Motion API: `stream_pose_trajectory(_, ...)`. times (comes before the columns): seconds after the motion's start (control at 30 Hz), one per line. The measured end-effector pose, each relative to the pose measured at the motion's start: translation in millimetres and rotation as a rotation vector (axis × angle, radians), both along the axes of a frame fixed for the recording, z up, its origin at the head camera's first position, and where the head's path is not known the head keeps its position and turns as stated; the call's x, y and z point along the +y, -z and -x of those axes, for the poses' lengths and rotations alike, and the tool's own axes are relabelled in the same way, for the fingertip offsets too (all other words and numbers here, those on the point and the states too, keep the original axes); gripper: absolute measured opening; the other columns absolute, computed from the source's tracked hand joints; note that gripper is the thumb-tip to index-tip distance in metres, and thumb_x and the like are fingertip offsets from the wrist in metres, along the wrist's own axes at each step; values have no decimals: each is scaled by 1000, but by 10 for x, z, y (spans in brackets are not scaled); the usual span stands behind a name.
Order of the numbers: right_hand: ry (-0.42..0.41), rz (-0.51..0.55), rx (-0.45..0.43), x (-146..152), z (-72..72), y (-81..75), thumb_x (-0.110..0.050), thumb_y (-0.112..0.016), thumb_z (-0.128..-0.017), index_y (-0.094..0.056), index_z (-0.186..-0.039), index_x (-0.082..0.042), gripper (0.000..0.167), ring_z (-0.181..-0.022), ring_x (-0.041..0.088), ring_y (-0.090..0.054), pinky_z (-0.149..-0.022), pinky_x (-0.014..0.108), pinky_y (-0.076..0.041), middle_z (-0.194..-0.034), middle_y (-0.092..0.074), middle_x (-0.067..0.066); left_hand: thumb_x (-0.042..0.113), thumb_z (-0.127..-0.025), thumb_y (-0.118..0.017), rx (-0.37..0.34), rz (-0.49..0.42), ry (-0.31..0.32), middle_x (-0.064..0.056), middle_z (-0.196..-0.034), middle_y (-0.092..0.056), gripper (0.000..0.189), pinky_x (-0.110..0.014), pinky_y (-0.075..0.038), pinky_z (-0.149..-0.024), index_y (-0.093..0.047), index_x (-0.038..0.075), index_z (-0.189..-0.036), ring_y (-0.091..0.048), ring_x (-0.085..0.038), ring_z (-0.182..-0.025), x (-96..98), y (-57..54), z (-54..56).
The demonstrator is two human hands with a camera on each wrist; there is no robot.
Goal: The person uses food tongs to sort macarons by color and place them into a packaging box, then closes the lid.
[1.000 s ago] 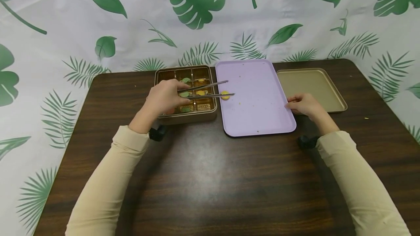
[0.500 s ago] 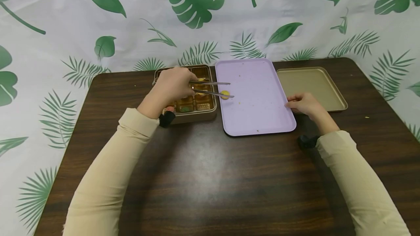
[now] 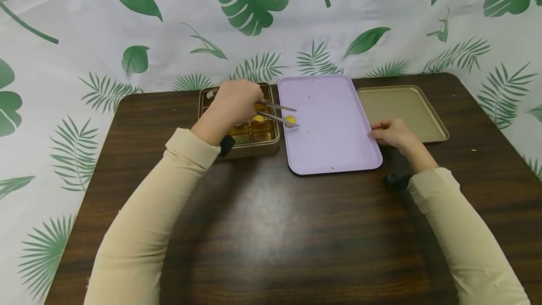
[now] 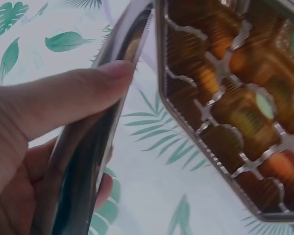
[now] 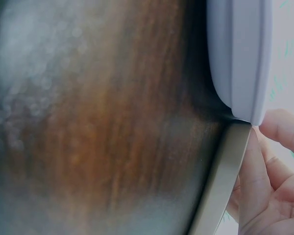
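Observation:
My left hand [image 3: 237,100] holds metal tongs [image 3: 277,107] above a gold divided box [image 3: 254,150]. The thumb presses along the tongs in the left wrist view. Their tips are spread and reach over the left edge of a lilac tray [image 3: 330,140]. A small yellow round piece [image 3: 290,120] is at the nearer tip, by that edge; whether the tongs bear it is unclear. Yellow and green pieces show in the box, partly behind the hand. At the tray's right side, my right hand [image 3: 394,133] pinches the rim between thumb and fingers.
A shallow gold tray [image 3: 402,109] lies right of the lilac tray, partly behind the right hand. Brown table [image 3: 296,229] extends in front. A leaf-patterned white cloth [image 3: 178,22] hangs behind. Small crumbs dot the lilac tray.
My left hand has moved right and slightly away across the box, turning the tongs so their tips slant downward in view. The yellow piece has barely shifted. My right hand stays put.

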State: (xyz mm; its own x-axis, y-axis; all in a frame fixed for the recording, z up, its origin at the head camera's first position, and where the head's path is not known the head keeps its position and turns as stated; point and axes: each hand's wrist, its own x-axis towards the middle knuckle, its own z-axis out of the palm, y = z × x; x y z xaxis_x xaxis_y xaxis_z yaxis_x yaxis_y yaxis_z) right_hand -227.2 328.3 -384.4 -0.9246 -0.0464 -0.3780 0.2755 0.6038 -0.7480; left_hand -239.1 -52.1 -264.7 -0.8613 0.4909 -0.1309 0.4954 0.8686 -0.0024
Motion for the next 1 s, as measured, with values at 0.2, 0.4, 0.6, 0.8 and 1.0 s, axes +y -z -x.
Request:
stream_pose_trajectory(0.2, 6, 14, 2, 6, -5, 6, -7, -58, -92, -42, -126, 22, 47, -68, -11, -54, -64, 9, -50, -72, -54, -21, 8, -87, -65, 38, 95, 26, -7, -94, -72, 10, -41, -54, -71, -72, 10, -94, -62, -22, -81, 104, -71, 2)
stream_pose_trajectory(0.4, 4, 12, 9, 7, -3, 15, -7, -59, -92, -43, -126, 22, 47, -68, -10, -54, -64, 10, -50, -72, -54, -21, 7, -87, -64, 31, 127, 20, -7, -88, -71, 8, -38, -50, -65, -71, 11, -85, -52, -18, -72, 135, -64, 7)
stream_pose_trajectory(0.6, 1, 11, 6, 0, 0, 1, -7, -58, -92, -42, -127, 22, 48, -68, -11, -54, -64, 10, -50, -73, -54, -21, 3, -91, -57, 37, 134, 23, -8, -89, -71, 15, -36, -49, -63, -69, 10, -84, -51, -18, -71, 167, -59, -4)
stream_pose_trajectory(0.8, 2, 0, 7, -11, -1, 1, -7, -59, -92, -43, -127, 21, 48, -68, -11, -54, -64, 9, -50, -75, -55, -19, -1, -91, -54, 72, 114, 30, -8, -85, -69, 18, -37, -51, -65, -66, 9, -81, -48, -17, -69, 175, -75, -37)
stream_pose_trajectory(1.0, 2, -5, 5, -13, -4, 1, -7, -60, -92, -43, -127, 21, 48, -68, -10, -54, -64, 9, -50, -73, -54, -20, 1, -89, -59, 2, 35, 16, -3, -79, -63, 16, -32, -37, -61, -67, 12, -79, -43, -17, -70, 89, -26, -7)
